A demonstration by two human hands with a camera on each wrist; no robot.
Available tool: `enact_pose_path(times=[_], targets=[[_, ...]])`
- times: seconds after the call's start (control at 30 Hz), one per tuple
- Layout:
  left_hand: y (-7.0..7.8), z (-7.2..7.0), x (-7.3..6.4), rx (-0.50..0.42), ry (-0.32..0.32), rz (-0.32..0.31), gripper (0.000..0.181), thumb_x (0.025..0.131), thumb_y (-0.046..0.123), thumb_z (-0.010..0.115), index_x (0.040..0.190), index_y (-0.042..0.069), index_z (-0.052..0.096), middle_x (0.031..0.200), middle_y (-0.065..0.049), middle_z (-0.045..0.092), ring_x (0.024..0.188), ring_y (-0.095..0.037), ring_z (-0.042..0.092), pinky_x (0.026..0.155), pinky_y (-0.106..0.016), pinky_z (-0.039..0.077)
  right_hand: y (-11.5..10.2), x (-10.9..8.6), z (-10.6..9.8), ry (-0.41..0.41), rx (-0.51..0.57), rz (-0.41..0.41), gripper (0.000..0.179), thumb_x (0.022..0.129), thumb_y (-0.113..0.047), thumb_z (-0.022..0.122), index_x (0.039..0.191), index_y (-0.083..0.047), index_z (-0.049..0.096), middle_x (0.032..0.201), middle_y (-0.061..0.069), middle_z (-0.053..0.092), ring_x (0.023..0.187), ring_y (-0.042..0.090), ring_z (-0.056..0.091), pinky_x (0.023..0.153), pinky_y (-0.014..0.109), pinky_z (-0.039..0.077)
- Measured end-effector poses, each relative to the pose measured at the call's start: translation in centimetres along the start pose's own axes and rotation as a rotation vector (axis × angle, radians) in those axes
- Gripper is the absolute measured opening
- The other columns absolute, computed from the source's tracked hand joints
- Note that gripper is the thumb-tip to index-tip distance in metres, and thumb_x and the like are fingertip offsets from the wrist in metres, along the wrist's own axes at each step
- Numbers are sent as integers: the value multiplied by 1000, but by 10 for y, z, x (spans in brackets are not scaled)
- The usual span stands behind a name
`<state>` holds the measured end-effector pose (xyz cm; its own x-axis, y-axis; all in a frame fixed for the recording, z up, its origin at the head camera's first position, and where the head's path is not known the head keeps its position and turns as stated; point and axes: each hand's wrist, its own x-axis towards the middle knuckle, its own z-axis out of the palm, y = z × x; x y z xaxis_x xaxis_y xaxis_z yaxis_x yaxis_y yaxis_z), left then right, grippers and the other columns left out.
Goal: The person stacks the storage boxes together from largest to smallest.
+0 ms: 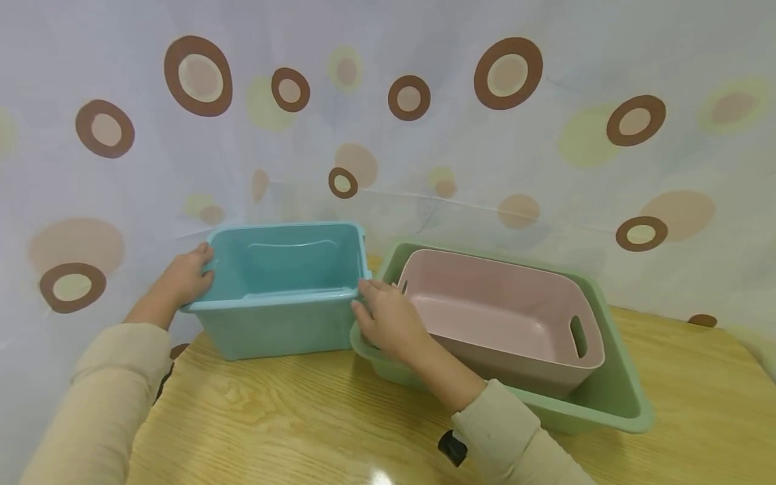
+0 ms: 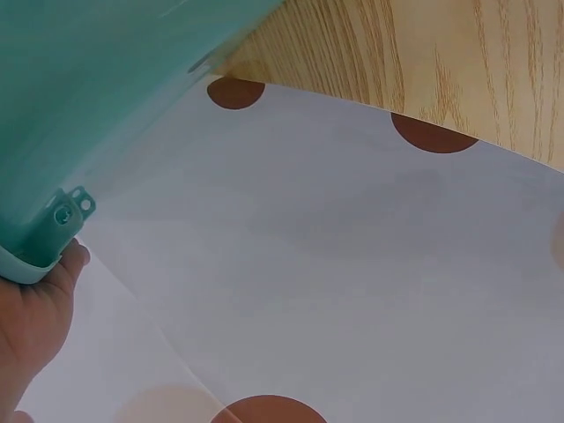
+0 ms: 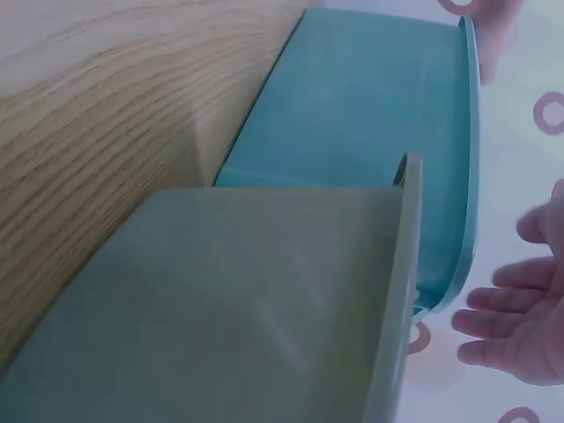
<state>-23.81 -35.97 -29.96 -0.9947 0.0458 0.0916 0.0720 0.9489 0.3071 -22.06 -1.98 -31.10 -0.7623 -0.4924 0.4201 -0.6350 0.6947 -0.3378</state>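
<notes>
A light-blue plastic bin [image 1: 285,330] stands upright on the wooden table at the left, its inside bare. My left hand [image 1: 184,275] grips its left end, with the fingers over the rim. From the left wrist view, the palm and a fingertip of this hand [image 2: 40,317] show under the rim. My right hand [image 1: 391,320] is at the bin's right front corner, above the green tub's left end. In the right wrist view, the right hand's fingers [image 3: 502,324] are spread and nearly straight, apart from the rim.
Right of the blue bin sits a larger green tub [image 1: 624,397] with a pink basket [image 1: 485,310] tilted inside it. The basket has cut-out handles. Behind the wooden table [image 1: 273,417] hangs a white cloth [image 1: 388,40] with brown ring patterns.
</notes>
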Motion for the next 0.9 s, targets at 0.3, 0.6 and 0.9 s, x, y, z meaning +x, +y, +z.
enact_pose_path(times=[0.3,0.6,0.9], targets=[[-1,3,0,-16,24,-1,54,88,3,43,131,-22,24,137,-41,18,124,-56,22,103,-61,23,18,25,5,295,130,13,31,85,-9,55,112,5,62,112,20,64,107,33,58,92,43,46],[-6,2,3,-36,22,14,55,89,4,46,133,-20,23,140,-37,19,126,-55,22,103,-60,23,30,38,9,262,142,115,44,86,-15,57,124,9,52,113,26,55,103,35,54,90,44,46],[-8,1,4,-38,51,50,54,88,4,47,131,-20,26,139,-36,22,125,-54,25,103,-60,24,31,53,2,64,167,218,54,89,-23,54,134,4,41,133,23,44,124,34,41,104,45,35]])
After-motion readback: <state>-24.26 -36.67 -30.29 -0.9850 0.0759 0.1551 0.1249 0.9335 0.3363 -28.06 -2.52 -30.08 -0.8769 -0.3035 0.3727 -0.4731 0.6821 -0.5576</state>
